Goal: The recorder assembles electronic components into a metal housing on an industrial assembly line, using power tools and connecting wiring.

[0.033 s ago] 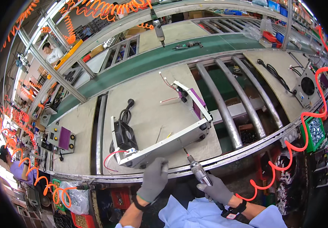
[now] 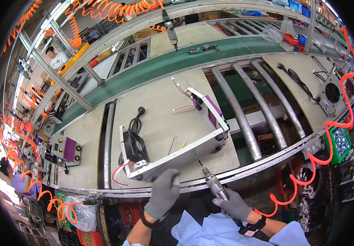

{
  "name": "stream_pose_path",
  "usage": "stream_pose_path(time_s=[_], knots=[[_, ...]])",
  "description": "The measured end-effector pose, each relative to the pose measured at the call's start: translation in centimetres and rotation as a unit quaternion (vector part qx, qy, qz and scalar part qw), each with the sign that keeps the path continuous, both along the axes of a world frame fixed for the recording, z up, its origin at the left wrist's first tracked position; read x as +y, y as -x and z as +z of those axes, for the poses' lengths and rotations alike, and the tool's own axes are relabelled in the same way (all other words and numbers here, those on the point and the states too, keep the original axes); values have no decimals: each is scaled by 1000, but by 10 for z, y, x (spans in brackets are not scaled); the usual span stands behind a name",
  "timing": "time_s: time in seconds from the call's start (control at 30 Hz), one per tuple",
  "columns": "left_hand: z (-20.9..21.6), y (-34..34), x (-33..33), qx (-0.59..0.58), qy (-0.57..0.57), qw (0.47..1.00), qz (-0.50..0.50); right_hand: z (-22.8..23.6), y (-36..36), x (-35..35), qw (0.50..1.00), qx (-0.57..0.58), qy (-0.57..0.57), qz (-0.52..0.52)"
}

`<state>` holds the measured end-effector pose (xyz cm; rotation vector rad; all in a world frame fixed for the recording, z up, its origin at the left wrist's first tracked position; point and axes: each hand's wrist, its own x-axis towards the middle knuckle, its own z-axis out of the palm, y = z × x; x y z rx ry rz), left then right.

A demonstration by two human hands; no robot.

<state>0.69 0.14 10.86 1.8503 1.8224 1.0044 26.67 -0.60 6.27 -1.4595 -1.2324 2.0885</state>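
Observation:
My right hand (image 2: 236,206), in a grey glove, grips a pneumatic screwdriver (image 2: 215,184). Its bit points up and left at the near wall of a white metal housing (image 2: 173,158); whether the tip touches the wall I cannot tell. My left hand (image 2: 164,190), also gloved, is beside the housing's near left corner with its fingers curled; what they hold, if anything, is hidden. Inside the housing's left end stand a black fan (image 2: 135,144) and a coiled black power cord (image 2: 135,123). A red wire (image 2: 117,171) hangs out at that corner. The right end carries a purple panel (image 2: 212,110).
The housing lies on a pale board (image 2: 160,102). Metal rollers (image 2: 236,112) lie right of it, and a green belt (image 2: 127,82) runs behind. An orange coiled hose (image 2: 308,160) hangs at right, near a green bin of metal parts (image 2: 340,143). Another screwdriver (image 2: 170,33) hangs overhead.
My left hand has shifted slightly to the left and up along the housing's near wall. The right hand, screwdriver and housing stay where they were.

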Motion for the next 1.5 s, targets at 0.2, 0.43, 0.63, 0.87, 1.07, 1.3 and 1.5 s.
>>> stream_pose_path(time_s=[0.2, 0.43, 0.63, 0.87, 1.07, 1.3, 1.5], knots=[[87, 28, 40, -199, 153, 968, 31, -6, 2, 0, 1000, 2, -15, -15], [115, 48, 120, -141, 210, 968, -5, -7, 0, 4, 1000, -2, 5, 9], [90, 55, 176, -69, 352, 929, -96, -4, -2, 7, 1000, 1, 21, 9], [39, 36, 207, -134, 507, 844, -116, -7, 2, 13, 1000, -12, 23, -1], [-3, 32, 215, -89, 587, 782, -192, -6, 5, 14, 999, -26, 26, 6], [-30, 17, 221, 21, 556, 784, -277, 7, 8, 17, 1000, -14, 4, -20], [-36, 8, 218, -31, 555, 801, -222, 11, 10, 19, 999, -8, 38, -18]])
